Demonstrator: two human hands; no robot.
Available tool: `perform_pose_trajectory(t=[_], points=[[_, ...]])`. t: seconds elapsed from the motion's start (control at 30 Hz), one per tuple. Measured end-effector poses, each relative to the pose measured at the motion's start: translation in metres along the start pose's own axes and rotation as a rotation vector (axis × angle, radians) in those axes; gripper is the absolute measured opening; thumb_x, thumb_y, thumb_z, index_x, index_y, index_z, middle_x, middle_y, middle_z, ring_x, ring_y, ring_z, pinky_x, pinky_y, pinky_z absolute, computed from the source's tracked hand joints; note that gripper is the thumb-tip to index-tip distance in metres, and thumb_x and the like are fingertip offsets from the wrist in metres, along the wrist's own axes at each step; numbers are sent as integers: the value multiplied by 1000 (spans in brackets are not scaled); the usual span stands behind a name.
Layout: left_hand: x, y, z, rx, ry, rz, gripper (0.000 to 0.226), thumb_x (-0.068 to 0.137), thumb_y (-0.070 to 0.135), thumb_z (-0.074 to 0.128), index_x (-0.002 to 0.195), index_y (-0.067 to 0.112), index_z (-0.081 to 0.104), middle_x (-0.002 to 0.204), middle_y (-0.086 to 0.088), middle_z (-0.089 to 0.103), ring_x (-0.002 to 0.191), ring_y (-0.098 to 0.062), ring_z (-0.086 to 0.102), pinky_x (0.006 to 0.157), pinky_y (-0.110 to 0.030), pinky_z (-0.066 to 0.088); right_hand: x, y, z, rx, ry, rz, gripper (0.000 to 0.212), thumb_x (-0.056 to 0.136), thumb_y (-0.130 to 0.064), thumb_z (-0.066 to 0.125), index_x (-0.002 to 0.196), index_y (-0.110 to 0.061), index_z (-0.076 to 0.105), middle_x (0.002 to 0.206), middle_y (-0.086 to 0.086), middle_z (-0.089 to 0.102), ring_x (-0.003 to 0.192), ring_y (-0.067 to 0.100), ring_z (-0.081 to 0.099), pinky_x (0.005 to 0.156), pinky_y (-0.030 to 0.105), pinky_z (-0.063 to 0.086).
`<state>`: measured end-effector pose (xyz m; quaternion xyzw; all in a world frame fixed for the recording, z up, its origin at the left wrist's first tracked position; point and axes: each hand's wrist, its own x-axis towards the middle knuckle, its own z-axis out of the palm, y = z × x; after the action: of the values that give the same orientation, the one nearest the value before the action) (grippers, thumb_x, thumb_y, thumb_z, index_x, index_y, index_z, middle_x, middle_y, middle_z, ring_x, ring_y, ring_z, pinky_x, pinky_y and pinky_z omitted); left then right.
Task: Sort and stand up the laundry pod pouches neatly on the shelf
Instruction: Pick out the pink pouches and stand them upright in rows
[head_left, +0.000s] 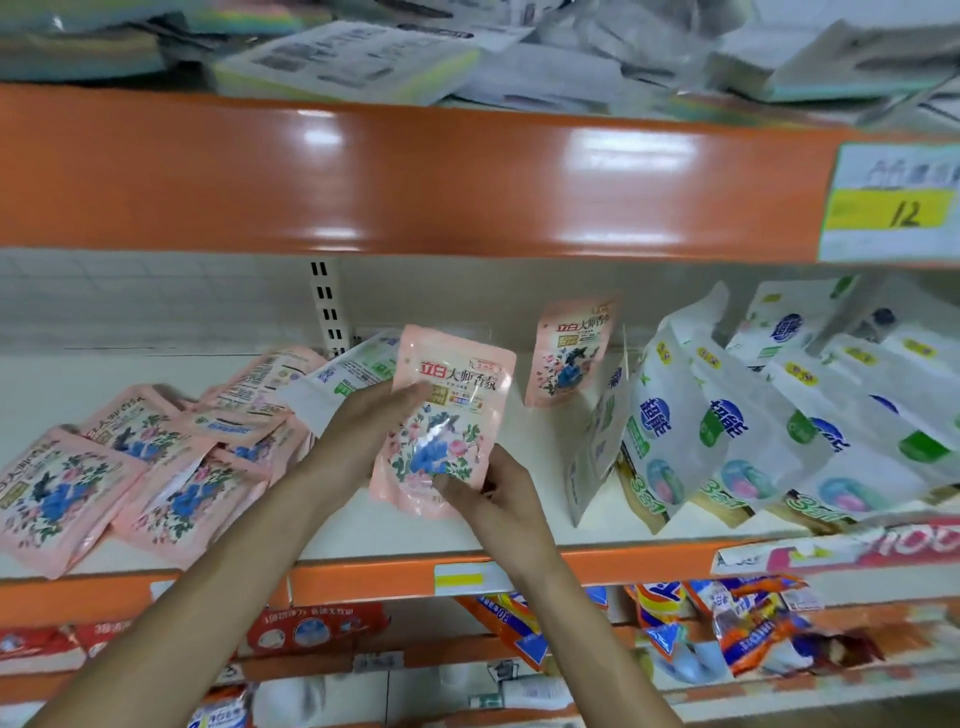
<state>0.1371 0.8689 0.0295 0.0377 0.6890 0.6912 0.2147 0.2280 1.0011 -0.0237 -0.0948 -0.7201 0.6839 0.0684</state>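
A pink floral laundry pod pouch (451, 410) is held upright above the middle of the shelf (374, 530). My left hand (363, 415) grips its left edge, and my right hand (488, 488) pinches its lower right corner. Several pink pouches (124, 467) lie flat in a loose pile at the left. One pink pouch (569, 353) stands against the back wall. A white pouch (353, 374) lies behind my left hand. A row of white pouches (727, 426) leans at the right.
An orange shelf front (415, 176) with a yellow price tag (891, 208) hangs overhead, loaded with flat packs. Below the orange shelf edge (363, 571) sit red and orange detergent bags (737, 629). Bare shelf surface shows between the pink pile and the white row.
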Motion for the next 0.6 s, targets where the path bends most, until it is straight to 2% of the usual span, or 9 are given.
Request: perform_pose_trajectory(t=[0.07,0.2,0.27,0.33,0.4,0.43,0.53,0.6], points=[[4,0,-1,105,-33,70,15,86,14,68,101,15,71,96,-3,76,91,-25,72,70,-31,59,0,5,-3,-116,76,-67,28,87,-10,65,110,-27,62,110,-12,71,99,4,67,82,29,57],[17,6,2,152,-19,101,20,80,4,72,98,12,73,95,-3,76,89,-22,73,73,-30,59,-4,6,-12,-205,137,-109,30,87,-13,62,99,-39,54,106,-13,68,95,-2,63,74,18,53],[22,9,9,133,58,134,18,81,6,72,98,12,73,92,-1,76,84,-17,73,65,-26,58,-7,10,-16,-215,122,-95,34,82,-18,59,106,-39,50,109,-10,65,100,2,60,80,20,52],[27,10,19,108,112,187,15,82,5,72,93,14,73,87,5,76,76,-12,73,57,-22,56,-11,17,-19,-296,95,-31,47,76,-30,54,121,-33,44,116,-3,61,106,11,58,89,29,52],[33,8,33,105,119,208,14,81,4,72,91,14,72,83,7,76,74,-12,73,56,-24,57,-14,22,-22,-416,73,16,62,78,-34,52,137,-22,38,126,-2,54,115,15,53,97,32,48],[36,5,40,128,110,211,15,81,4,73,92,13,72,83,6,76,75,-13,73,58,-27,58,-15,24,-24,-457,58,15,62,81,-31,53,140,-18,37,128,-3,52,118,13,51,100,30,46],[45,-2,61,193,70,221,15,81,5,73,95,11,71,89,-3,75,78,-17,74,65,-34,59,-14,24,-27,-569,-19,-55,41,84,-25,55,125,-16,55,116,-6,56,114,7,48,96,16,40],[51,-7,72,202,82,246,13,82,3,72,92,10,71,92,-5,75,78,-14,73,69,-33,58,-15,25,-29,-596,-47,-87,31,81,-26,54,109,-17,63,107,-8,57,107,4,48,90,13,39]])
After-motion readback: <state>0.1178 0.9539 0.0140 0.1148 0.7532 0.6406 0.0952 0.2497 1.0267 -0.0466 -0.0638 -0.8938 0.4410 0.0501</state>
